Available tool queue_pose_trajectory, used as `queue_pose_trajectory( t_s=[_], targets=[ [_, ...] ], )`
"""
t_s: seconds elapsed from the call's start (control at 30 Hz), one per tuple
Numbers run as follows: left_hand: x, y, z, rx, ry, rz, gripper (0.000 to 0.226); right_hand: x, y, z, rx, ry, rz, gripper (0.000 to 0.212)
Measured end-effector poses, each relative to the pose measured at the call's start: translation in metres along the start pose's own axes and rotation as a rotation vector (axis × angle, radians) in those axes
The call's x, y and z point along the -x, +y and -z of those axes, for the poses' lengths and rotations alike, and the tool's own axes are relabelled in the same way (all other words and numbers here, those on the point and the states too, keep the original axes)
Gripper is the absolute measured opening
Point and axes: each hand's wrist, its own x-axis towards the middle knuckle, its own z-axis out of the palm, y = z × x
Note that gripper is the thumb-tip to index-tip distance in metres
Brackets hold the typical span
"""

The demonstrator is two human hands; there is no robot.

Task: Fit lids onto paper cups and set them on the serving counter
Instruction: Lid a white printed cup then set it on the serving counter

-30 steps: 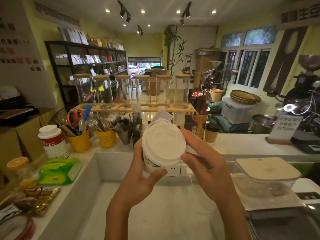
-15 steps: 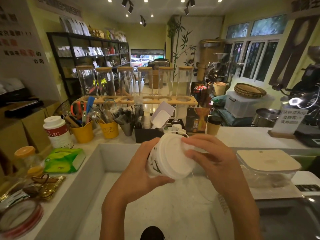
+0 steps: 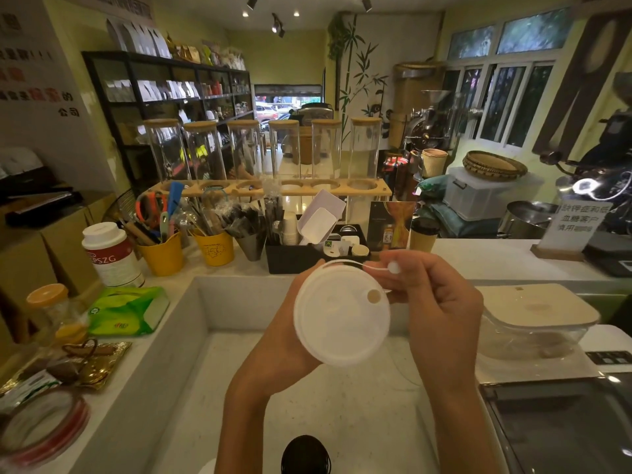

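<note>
A white plastic lid (image 3: 340, 313) covers a paper cup that I hold over the lower white worktop; the cup body is hidden behind the lid and my fingers. My left hand (image 3: 285, 340) wraps the cup from the left and below. My right hand (image 3: 432, 302) is at the lid's right rim, its fingertips pinching the small round plug (image 3: 394, 267) on its thin strap, lifted off the open sip hole (image 3: 373, 296). Another paper cup with a black lid (image 3: 423, 233) stands on the raised serving counter (image 3: 485, 258) behind.
A black organiser (image 3: 290, 256) with small cups and scoops, yellow utensil buckets (image 3: 163, 253) and a white canister (image 3: 111, 254) line the counter's back left. A clear container with a beige lid (image 3: 533, 318) sits right. A green packet (image 3: 128, 311) lies left. A dark round object (image 3: 305, 455) is at the bottom.
The cup has come lower and tilted so the lid faces me. My right fingers have moved from the rim to the plug and pulled it up, uncovering the sip hole.
</note>
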Motion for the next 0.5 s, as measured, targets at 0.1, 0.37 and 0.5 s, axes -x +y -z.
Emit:
queue_pose_trajectory(
  t_s=[0.1, 0.37, 0.5],
  targets=[
    [-0.002, 0.002, -0.003, -0.007, 0.046, -0.058, 0.078, 0.001, -0.003, -0.007, -0.043, -0.03, -0.014, 0.015],
    [-0.002, 0.028, 0.006, -0.966, 0.244, -0.362, 0.083, -0.003, 0.006, -0.009, -0.279, -0.018, -0.438, 0.025],
    [0.007, 0.036, -0.018, -0.538, 0.213, -0.14, 0.083, -0.008, 0.002, -0.008, -0.381, -0.03, -0.55, 0.025]
  ],
)
